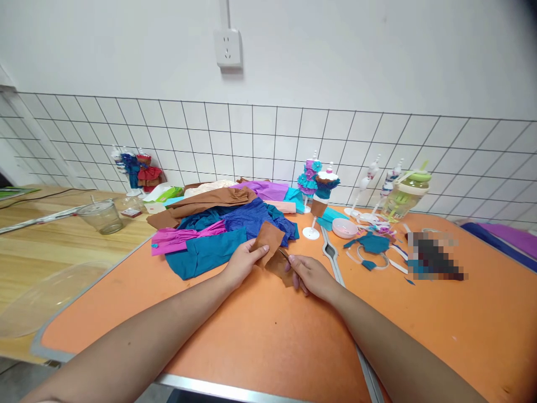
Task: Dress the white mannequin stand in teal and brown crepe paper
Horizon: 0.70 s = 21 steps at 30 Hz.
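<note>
My left hand [243,263] pinches the edge of a brown sheet [271,240], which looks like cloth or crepe paper. Around the handles of small scissors [284,255] are the fingers of my right hand [308,276]; the blades lie at the brown sheet, whose lower part hangs between both hands. Just behind them is a pile of brown, blue, teal and magenta sheets [218,252]. A small dress form [328,182] with a brown and teal outfit stands on a white base behind my right hand.
Right of the hands are a pink bowl [344,228], teal scraps [373,242], white strips and a green-lidded cup [409,193]. More dress forms stand at the back. A glass cup [103,217] sits on the wooden table [54,246] at left.
</note>
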### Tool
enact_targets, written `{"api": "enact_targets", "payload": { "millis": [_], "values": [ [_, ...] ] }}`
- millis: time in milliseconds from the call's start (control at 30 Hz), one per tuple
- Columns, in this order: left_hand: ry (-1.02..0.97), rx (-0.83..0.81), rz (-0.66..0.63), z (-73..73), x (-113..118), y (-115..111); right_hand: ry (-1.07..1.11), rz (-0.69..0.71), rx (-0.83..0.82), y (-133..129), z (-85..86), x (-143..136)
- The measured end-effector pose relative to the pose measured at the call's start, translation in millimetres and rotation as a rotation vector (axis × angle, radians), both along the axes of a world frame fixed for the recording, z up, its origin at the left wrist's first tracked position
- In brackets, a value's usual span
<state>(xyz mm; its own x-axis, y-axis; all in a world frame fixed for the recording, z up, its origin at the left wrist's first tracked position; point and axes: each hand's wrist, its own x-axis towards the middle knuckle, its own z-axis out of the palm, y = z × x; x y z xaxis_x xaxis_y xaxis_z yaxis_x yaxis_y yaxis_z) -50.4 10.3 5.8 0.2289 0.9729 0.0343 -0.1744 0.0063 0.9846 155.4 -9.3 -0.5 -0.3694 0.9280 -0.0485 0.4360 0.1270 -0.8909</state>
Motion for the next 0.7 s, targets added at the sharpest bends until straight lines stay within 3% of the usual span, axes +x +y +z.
{"api": "enact_targets", "payload": {
  "millis": [300, 500, 700],
  "values": [
    [0.038, -0.012, -0.059, 0.3, 3.9, -4.0, -0.041, 0.028, 0.014, -2.0, -0.9, -2.7],
    [0.041, 0.033, 0.027, 0.3, 2.8, -2.2, -0.077, 0.022, 0.036, -3.2, 2.0, -2.0],
    [0.094, 0.067, 0.017, 2.2, 2.8, -2.0, -0.095, 0.024, 0.047, -4.7, 4.3, -4.0]
  ]
}}
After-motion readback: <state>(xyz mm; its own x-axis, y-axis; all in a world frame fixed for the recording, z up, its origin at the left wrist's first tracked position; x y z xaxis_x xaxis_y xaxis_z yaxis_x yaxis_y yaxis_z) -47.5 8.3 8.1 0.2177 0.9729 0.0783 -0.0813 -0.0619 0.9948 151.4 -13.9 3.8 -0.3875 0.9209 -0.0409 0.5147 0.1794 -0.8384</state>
